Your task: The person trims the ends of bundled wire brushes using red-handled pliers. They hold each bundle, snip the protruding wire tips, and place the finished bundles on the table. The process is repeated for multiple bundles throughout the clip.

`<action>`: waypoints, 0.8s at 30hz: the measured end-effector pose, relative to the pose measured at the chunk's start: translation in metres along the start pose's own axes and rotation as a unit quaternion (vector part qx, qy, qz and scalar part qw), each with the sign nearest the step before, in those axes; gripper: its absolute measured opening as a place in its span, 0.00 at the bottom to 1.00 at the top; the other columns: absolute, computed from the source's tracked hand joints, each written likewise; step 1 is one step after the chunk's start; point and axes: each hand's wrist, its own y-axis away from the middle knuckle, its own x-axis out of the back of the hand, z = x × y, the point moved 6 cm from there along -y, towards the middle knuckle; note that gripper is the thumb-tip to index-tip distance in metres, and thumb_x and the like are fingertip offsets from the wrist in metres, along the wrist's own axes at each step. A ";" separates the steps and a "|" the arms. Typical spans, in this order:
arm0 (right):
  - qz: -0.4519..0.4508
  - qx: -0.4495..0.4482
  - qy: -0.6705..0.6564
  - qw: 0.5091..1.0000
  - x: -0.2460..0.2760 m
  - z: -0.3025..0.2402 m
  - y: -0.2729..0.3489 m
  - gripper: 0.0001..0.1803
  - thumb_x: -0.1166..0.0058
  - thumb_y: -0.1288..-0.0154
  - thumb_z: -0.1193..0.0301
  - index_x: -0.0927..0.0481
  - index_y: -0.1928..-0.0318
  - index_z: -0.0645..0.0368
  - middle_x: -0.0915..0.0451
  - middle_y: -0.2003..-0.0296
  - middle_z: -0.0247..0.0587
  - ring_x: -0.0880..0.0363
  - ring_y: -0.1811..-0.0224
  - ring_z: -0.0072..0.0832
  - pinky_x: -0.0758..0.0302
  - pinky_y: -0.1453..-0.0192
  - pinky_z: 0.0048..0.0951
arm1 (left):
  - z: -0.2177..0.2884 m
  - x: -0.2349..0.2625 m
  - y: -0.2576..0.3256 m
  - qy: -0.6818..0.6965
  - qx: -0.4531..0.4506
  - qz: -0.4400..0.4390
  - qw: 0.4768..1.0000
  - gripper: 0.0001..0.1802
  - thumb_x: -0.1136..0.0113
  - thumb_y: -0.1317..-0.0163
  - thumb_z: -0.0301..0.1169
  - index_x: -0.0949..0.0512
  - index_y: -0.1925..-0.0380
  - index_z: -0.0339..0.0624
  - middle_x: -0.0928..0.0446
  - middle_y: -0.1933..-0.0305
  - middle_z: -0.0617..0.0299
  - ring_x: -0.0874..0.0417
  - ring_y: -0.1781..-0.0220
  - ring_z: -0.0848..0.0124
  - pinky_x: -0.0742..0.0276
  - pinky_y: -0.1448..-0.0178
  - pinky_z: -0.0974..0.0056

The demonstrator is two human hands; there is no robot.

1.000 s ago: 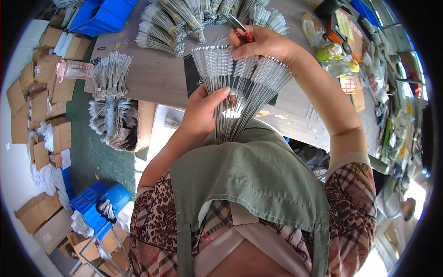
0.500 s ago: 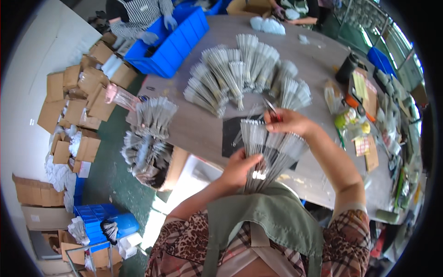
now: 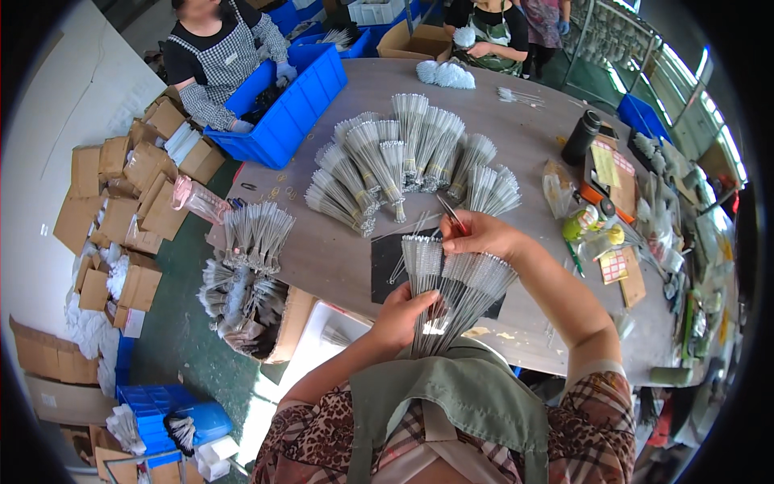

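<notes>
Just below right of the frame's centre, the left hand (image 3: pixel 401 319) grasps a fanned bundle of wire brushes (image 3: pixel 476 284), presumably to keep the heads spread near the right hand (image 3: pixel 482 235), whose grip closes around a red-handled tool (image 3: pixel 453 215).

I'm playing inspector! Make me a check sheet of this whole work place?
Surface: brown table, with a dark mat in front of the person.
Job's things: a fan of wire brushes held up; more brush bundles grouped farther back.
Clutter: black bottle, clear bag and green pen to the right.
Grips: left grip holds the fan; right grip holds a red-handled tool.
Cables: nothing seen.
Surroundings: co-worker at a blue bin; cardboard boxes on the left.
</notes>
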 end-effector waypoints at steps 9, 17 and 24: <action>-0.033 -0.016 0.019 0.999 0.008 0.005 0.004 0.14 0.37 0.46 0.61 0.25 0.69 0.57 0.26 0.72 0.27 0.27 0.65 0.18 0.32 0.59 0.20 | 0.005 -0.007 0.001 0.011 0.012 0.030 0.999 0.09 0.44 0.40 0.27 0.29 0.61 0.37 0.25 0.67 0.62 0.23 0.67 0.74 0.24 0.63 0.67; -0.017 0.017 0.035 0.999 0.008 0.006 0.002 0.19 0.37 0.49 0.55 0.27 0.69 0.56 0.29 0.73 0.27 0.31 0.67 0.17 0.34 0.59 0.18 | 0.007 -0.003 0.002 -0.063 -0.033 0.022 0.997 0.08 0.47 0.39 0.29 0.29 0.62 0.37 0.25 0.69 0.62 0.25 0.69 0.77 0.27 0.64 0.69; -0.054 0.071 -0.037 0.995 0.003 0.001 0.008 0.19 0.36 0.50 0.56 0.28 0.71 0.56 0.30 0.76 0.26 0.33 0.70 0.17 0.34 0.63 0.21 | 0.007 -0.001 0.003 -0.083 -0.035 0.012 0.996 0.08 0.47 0.41 0.26 0.29 0.62 0.37 0.24 0.68 0.61 0.25 0.68 0.77 0.29 0.62 0.70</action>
